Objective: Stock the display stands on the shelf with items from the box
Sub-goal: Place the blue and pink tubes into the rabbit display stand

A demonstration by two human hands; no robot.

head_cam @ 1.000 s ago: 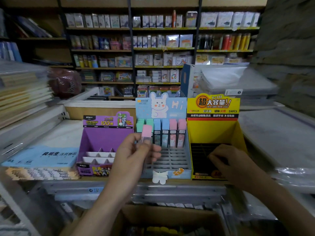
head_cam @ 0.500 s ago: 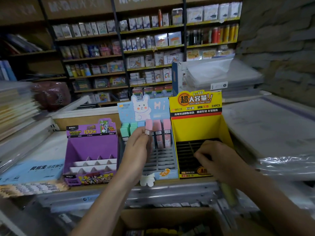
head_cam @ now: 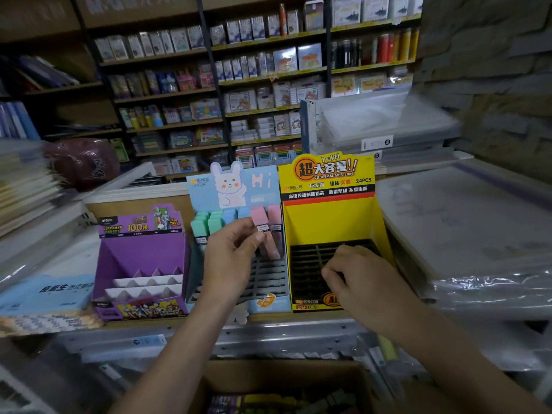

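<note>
Pinching a pink item (head_cam: pixel 258 216) at the blue rabbit stand (head_cam: pixel 233 186).
The left hand (head_cam: pixel 231 258) grips the pink item's lower part between thumb and fingers, in that stand's back row. Just right of the stand, the right hand (head_cam: pixel 358 282) lies curled on the yellow stand (head_cam: pixel 328 222); I cannot tell whether it holds anything. The box (head_cam: pixel 283 369) sits below.
</note>
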